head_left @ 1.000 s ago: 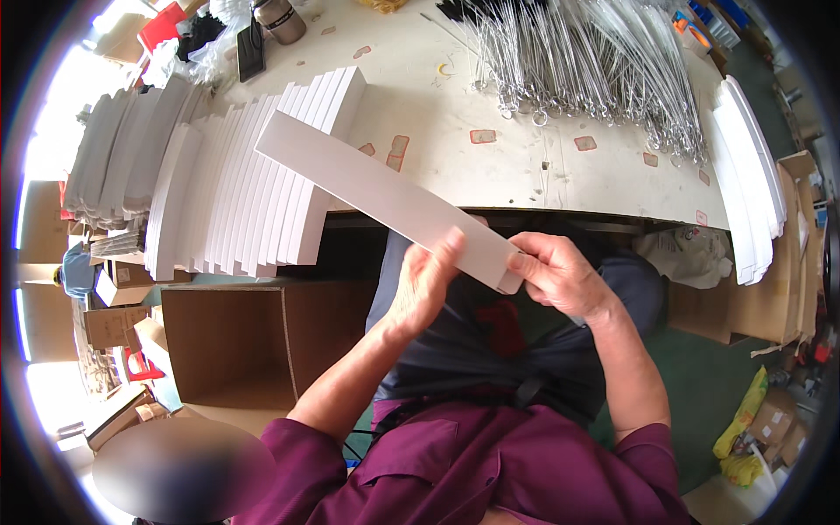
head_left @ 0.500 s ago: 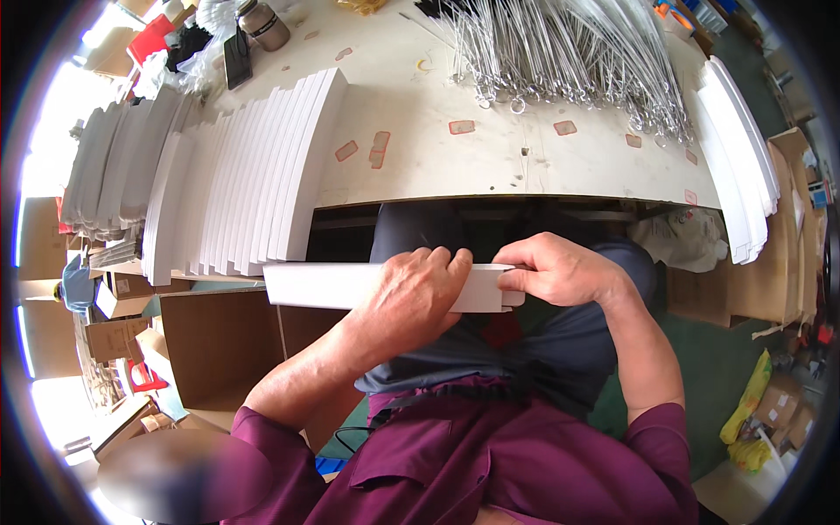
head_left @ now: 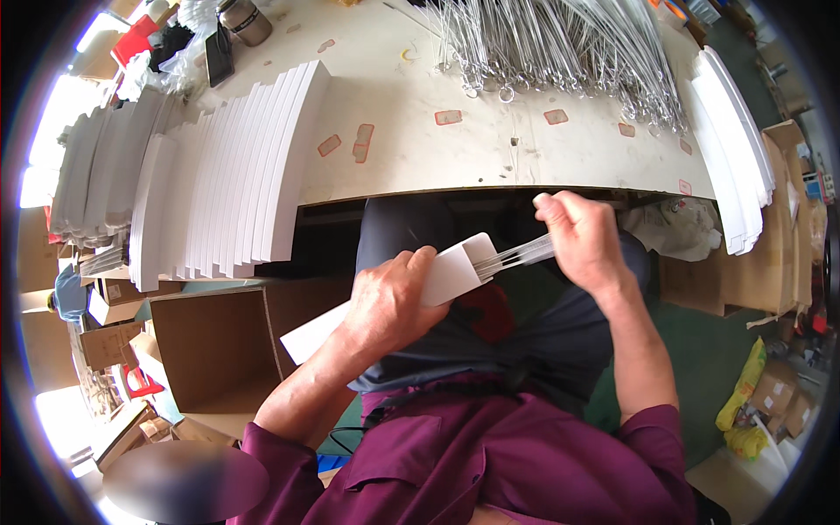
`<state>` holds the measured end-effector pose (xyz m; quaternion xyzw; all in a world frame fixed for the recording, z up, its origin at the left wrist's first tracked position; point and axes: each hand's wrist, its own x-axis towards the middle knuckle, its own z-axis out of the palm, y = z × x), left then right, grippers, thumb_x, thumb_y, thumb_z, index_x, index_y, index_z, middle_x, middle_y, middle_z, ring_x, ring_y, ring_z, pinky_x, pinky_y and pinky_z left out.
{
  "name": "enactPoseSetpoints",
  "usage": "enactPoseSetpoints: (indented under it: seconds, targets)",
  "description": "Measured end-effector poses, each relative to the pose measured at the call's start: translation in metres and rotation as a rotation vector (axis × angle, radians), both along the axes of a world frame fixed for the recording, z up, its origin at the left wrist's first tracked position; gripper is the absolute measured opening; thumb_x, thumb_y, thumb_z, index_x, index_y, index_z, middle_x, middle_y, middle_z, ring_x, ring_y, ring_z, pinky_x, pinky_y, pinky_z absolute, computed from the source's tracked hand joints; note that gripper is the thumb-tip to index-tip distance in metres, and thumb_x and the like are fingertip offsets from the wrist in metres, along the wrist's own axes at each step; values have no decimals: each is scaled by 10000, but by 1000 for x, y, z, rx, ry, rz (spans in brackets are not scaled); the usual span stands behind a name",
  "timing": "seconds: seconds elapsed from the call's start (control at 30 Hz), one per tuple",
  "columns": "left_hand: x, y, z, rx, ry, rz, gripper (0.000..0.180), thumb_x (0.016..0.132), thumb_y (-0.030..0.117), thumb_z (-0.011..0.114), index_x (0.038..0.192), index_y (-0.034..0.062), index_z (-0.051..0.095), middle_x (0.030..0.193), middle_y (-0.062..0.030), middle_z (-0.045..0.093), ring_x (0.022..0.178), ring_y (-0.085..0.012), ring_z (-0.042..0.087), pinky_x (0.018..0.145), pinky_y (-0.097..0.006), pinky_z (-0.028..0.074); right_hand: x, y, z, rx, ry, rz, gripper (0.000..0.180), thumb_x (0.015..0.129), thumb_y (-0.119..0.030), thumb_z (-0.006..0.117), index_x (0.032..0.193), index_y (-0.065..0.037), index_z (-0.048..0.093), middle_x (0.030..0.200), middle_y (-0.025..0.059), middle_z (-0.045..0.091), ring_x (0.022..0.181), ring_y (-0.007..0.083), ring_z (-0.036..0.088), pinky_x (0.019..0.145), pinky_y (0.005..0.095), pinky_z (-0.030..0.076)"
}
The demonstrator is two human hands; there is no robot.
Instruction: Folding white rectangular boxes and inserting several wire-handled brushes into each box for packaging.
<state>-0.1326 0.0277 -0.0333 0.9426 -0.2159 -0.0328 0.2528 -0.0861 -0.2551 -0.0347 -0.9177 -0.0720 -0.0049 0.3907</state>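
Note:
My left hand (head_left: 391, 297) is wrapped round a long, narrow white box (head_left: 451, 276), which lies tilted over my lap with its upper right end open. Several thin metal skewers (head_left: 518, 255) stick out of that end, slightly blurred. Their outer ends reach my right hand (head_left: 582, 238), whose fingers are curled closed on them, thumb up. What lies inside the box and inside my right fist is hidden. Beyond my hands, on the table (head_left: 402, 162), lies a large heap of metal skewers (head_left: 560, 57) with ringed ends.
Rows of white boxes (head_left: 232, 179) stand on the table's left side. More white boxes (head_left: 733, 149) lie at its right edge. A metal flask (head_left: 245, 22) and a dark phone (head_left: 220, 57) are at the back left. An open cardboard box (head_left: 214, 350) sits at my left.
The white box has turned from level to slanting, its open end raised. My right hand has moved up and away from that end, and skewers now show between them.

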Motion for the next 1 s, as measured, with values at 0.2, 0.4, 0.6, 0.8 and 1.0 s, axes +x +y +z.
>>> enactPoseSetpoints:
  seconds: [0.2, 0.4, 0.6, 0.8, 1.0]
  targets:
    - [2, -21, -17, 48, 46, 33, 480, 761, 257, 833, 1128, 34, 616, 865, -156, 699, 770, -358, 717, 665, -473, 586, -13, 51, -21, 228, -198, 28, 248, 1028, -219, 649, 900, -7, 629, 773, 197, 660, 689, 360, 669, 585, 408, 504]
    - [0, -6, -27, 56, 41, 97, 468, 769, 254, 828, 1117, 30, 607, 864, -152, 694, 769, -355, 717, 677, -472, 585, -17, 39, -28, 851, 291, -53, 194, 1051, -148, 626, 1069, 31, 697, 887, 48, 737, 790, 79, 678, 695, 250, 573]
    - [1, -5, -27, 45, 14, 36, 464, 780, 197, 781, 1148, -2, 579, 866, -158, 674, 743, -362, 711, 627, -482, 582, -29, 49, -38, 725, 250, -125, 160, 1020, -119, 674, 1048, 30, 727, 922, 57, 759, 847, 70, 683, 773, 253, 565]
    - [-6, -9, -28, 49, 70, 67, 557, 758, 258, 827, 1211, 32, 595, 903, -160, 707, 797, -354, 726, 698, -463, 597, -38, 76, -41, 565, 116, -71, 227, 1054, -156, 619, 1163, 19, 714, 1036, 143, 775, 926, 179, 737, 829, 299, 564]
    - [-5, -5, -29, 27, 136, 107, 620, 765, 314, 853, 1250, 31, 590, 1000, -180, 727, 893, -362, 737, 752, -467, 603, -49, 85, -44, 552, 84, 49, 482, 1078, -230, 571, 1473, 35, 485, 1380, 265, 612, 1279, 330, 622, 1054, 373, 487]
